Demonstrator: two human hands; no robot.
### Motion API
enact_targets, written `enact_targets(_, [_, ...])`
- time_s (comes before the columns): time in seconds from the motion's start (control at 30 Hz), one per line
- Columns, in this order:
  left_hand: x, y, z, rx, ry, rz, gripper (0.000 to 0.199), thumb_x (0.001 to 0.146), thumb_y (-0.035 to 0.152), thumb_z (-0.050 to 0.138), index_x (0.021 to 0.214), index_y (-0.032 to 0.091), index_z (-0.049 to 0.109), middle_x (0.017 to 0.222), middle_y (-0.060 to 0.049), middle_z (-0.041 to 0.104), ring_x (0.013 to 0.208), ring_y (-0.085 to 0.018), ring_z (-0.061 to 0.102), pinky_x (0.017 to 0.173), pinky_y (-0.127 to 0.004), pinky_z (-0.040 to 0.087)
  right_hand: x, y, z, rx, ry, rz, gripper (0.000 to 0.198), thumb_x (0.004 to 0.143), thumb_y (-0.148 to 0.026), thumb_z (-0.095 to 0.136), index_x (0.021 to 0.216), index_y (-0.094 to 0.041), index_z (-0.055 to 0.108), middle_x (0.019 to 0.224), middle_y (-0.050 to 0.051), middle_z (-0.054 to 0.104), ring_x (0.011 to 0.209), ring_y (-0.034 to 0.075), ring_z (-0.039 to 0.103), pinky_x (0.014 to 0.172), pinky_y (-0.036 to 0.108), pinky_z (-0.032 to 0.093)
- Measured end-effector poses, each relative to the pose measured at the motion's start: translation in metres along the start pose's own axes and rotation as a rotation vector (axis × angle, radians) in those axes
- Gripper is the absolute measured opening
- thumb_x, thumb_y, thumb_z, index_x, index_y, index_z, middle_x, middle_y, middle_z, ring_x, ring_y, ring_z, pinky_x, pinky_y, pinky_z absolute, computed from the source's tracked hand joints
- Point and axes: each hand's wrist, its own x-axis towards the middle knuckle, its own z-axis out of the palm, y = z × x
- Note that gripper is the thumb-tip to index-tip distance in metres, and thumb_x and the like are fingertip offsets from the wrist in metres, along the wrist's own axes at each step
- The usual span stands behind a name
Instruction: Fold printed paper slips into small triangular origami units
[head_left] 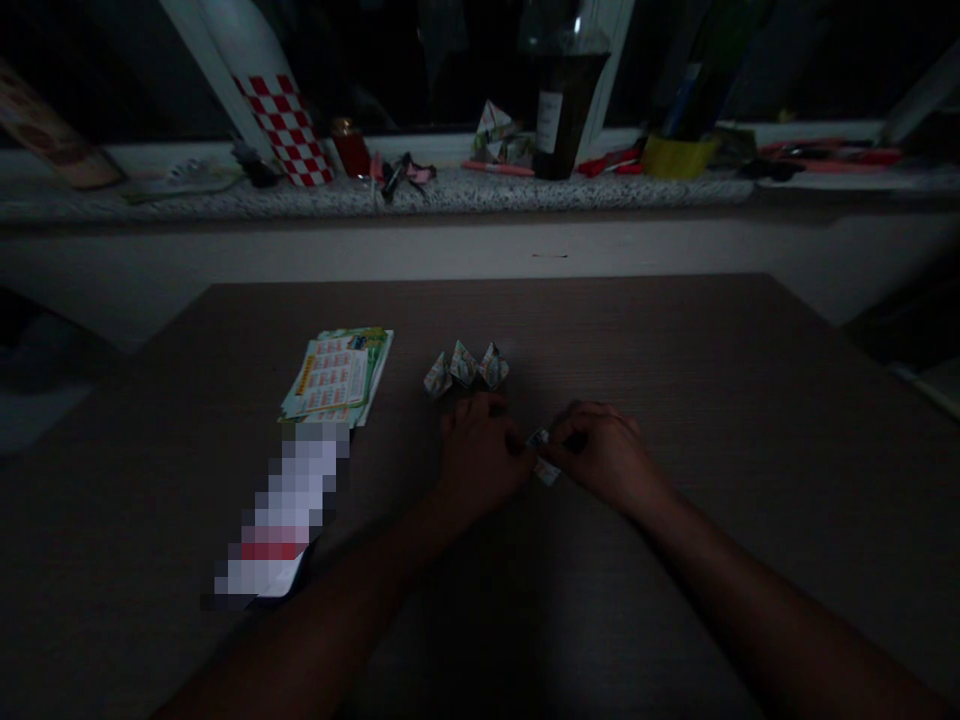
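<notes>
At left, printed cards [334, 375] are lying stacked; next, three folded paper shapes [463, 368] are standing in a row; our left hand [480, 455] is bringing its thumb against a small paper piece [547, 472], whether gripping we cannot tell; the piece is lying between our hands; our right hand [604, 452] is pinching it, thumb to forefinger; we are judging light, even pressure best for crisp creases

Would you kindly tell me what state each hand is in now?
Left hand: thumb at the paper piece; grip unclear.
Right hand: closed, pinching the paper piece.
</notes>
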Motion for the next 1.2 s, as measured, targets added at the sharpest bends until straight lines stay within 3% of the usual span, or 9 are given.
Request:
enact_targets(0.37, [0.001, -0.001, -0.003, -0.022, -0.013, 0.007, 0.009, 0.071, 0.031, 0.068, 0.068, 0.022, 0.071, 0.118, -0.006, 0.058, 0.114, -0.029, 0.047, 0.091, -0.048, 0.035, -0.001, 0.0, -0.002, -0.012, -0.01, -0.02, 0.009, 0.073, -0.033, 0.071, 0.072, -0.024, 0.07, 0.081, 0.003, 0.068, 0.084, 0.023, 0.06, 0.078, 0.036, 0.038])
enact_targets(0.53, [0.0, -0.002, 0.0, -0.019, 0.005, 0.009, 0.008, 0.071, 0.029, 0.069, 0.068, 0.022, 0.069, 0.119, -0.006, 0.057, 0.116, -0.029, 0.046, 0.093, -0.049, 0.033, -0.004, -0.001, -0.002, -0.036, -0.018, -0.099, 0.027, 0.078, -0.033, 0.067, 0.105, -0.029, 0.068, 0.102, 0.005, 0.065, 0.099, 0.027, 0.057, 0.083, 0.041, 0.036])
enact_targets(0.63, [-0.004, -0.004, 0.001, -0.021, 0.034, 0.038, 0.01, 0.074, 0.03, 0.067, 0.077, 0.021, 0.068, 0.119, -0.006, 0.057, 0.115, -0.028, 0.046, 0.092, -0.046, 0.034, -0.003, 0.0, -0.002, 0.008, -0.032, -0.163, 0.021, 0.079, -0.028, 0.066, 0.099, -0.028, 0.07, 0.11, 0.006, 0.064, 0.105, 0.027, 0.055, 0.088, 0.043, 0.036])
enact_targets(0.73, [-0.008, -0.006, 0.001, -0.049, 0.033, 0.107, 0.014, 0.078, 0.03, 0.064, 0.088, 0.021, 0.067, 0.116, -0.007, 0.059, 0.111, -0.026, 0.049, 0.092, -0.043, 0.035, -0.001, 0.002, 0.0, 0.143, -0.013, -0.151, 0.016, 0.074, -0.024, 0.069, 0.091, -0.024, 0.069, 0.1, 0.005, 0.067, 0.099, 0.025, 0.058, 0.087, 0.04, 0.04])
enact_targets(0.83, [-0.01, -0.009, -0.001, -0.167, 0.007, 0.159, 0.019, 0.078, 0.029, 0.064, 0.094, 0.02, 0.066, 0.11, -0.006, 0.063, 0.106, -0.024, 0.053, 0.093, -0.041, 0.036, -0.003, 0.003, 0.002, 0.447, -0.005, -0.044, 0.008, 0.074, -0.024, 0.068, 0.081, -0.021, 0.064, 0.078, 0.002, 0.066, 0.076, 0.018, 0.061, 0.07, 0.032, 0.046])
enact_targets(0.97, [-0.01, -0.009, -0.005, -0.509, -0.056, 0.048, 0.017, 0.079, 0.029, 0.063, 0.092, 0.018, 0.066, 0.089, -0.004, 0.067, 0.085, -0.019, 0.06, 0.079, -0.033, 0.044, -0.01, -0.002, 0.002, 0.905, -0.002, 0.128, 0.019, 0.071, -0.031, 0.073, 0.077, -0.02, 0.059, 0.066, -0.002, 0.06, 0.058, 0.012, 0.056, 0.054, 0.025, 0.044])
enact_targets(1.07, [-0.011, -0.006, -0.004, -0.769, -0.08, -0.018, 0.015, 0.079, 0.029, 0.062, 0.085, 0.016, 0.066, 0.078, -0.002, 0.065, 0.074, -0.016, 0.059, 0.068, -0.027, 0.044, -0.014, -0.008, 0.0, 1.056, 0.029, 0.204, 0.026, 0.066, -0.033, 0.078, 0.077, -0.02, 0.059, 0.064, -0.002, 0.06, 0.056, 0.011, 0.055, 0.052, 0.024, 0.044])
enact_targets(1.2, [-0.014, -0.004, 0.001, -0.961, -0.045, -0.022, 0.015, 0.077, 0.03, 0.065, 0.082, 0.016, 0.066, 0.077, -0.001, 0.062, 0.072, -0.014, 0.057, 0.066, -0.025, 0.044, -0.017, -0.016, -0.001, 1.147, 0.056, 0.245, 0.03, 0.062, -0.032, 0.081, 0.078, -0.021, 0.058, 0.065, -0.002, 0.062, 0.057, 0.011, 0.057, 0.053, 0.024, 0.046])
